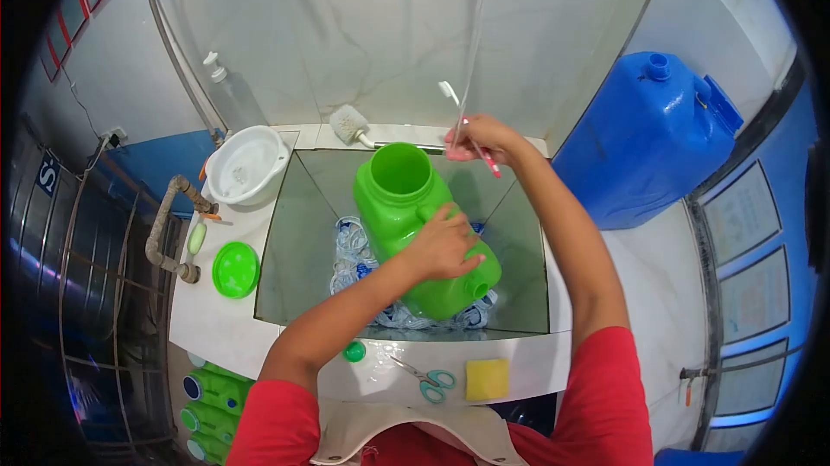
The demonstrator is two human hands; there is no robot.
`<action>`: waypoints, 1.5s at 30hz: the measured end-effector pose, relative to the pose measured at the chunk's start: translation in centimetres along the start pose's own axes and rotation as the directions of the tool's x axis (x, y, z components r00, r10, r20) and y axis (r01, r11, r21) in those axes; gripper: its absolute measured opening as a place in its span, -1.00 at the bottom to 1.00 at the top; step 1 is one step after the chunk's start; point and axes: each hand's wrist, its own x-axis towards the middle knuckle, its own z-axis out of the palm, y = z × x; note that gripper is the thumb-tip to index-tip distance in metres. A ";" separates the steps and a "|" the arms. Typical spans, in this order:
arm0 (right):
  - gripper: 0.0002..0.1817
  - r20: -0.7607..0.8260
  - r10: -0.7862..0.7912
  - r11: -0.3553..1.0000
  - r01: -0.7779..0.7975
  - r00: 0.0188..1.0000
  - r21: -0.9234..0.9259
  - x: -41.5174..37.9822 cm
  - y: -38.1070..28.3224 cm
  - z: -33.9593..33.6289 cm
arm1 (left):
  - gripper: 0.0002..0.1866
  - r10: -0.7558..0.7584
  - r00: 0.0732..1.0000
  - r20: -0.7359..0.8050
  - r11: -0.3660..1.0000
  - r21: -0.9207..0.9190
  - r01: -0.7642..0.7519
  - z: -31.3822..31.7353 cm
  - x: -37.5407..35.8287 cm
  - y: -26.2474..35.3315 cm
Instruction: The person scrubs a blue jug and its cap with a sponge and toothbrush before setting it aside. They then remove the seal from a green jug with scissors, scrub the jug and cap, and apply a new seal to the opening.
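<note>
A green plastic jug [379,224] leans over the sink [294,284], its wide open mouth toward the back and a small spout at its near end. My left hand [441,244] is wrapped around the jug's handle. Above the sink's back edge, my right hand [486,137] grips a toothbrush [494,167] with a pink-red handle and white head pointing up and left. A thin stream of water [474,42] falls from above onto that hand. Below the jug, pale net-like material [346,250] with blue bits lies in the sink.
On the left ledge are a white basin [275,155], a pump bottle [233,103], a green lid [236,270] and a tap [160,233]. A scrub brush [347,123] lies behind. Scissors [430,379], a yellow sponge [487,379] and a green cap [354,351] lie in front; a blue jerrycan [648,142] stands right.
</note>
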 end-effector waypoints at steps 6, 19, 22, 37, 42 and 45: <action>-0.82 0.142 0.087 0.955 -0.123 0.986 0.268 -0.5 -0.4 2.1 | -0.01 -0.771 0.600 -0.213 0.624 -0.435 0.649 4.4 -2.6 -2.0; -0.81 0.214 0.050 0.989 -0.077 0.976 0.124 -0.9 -1.8 0.5 | -0.07 -0.573 0.819 -0.027 0.741 -0.444 0.504 1.2 -6.6 -3.8; -0.80 0.180 0.068 0.988 -0.091 0.981 0.123 -0.5 -1.6 0.7 | -0.20 -0.545 0.823 0.160 0.742 -0.365 0.563 -1.3 -3.0 -8.0; -0.81 0.204 0.012 0.974 -0.058 0.979 0.220 -1.3 -1.4 1.9 | -0.58 -0.223 0.961 0.164 0.759 -0.589 0.277 1.1 6.6 -16.2; -0.79 0.065 -0.001 0.997 -0.004 0.998 0.073 -0.2 -0.7 1.8 | -0.68 -0.254 0.932 0.257 0.548 -0.756 0.358 0.3 6.7 -15.1; -0.80 0.149 0.012 0.991 0.008 0.989 -0.132 0.4 -0.2 2.0 | -0.65 -0.239 0.901 0.362 0.582 -0.689 0.431 -1.0 6.2 -13.8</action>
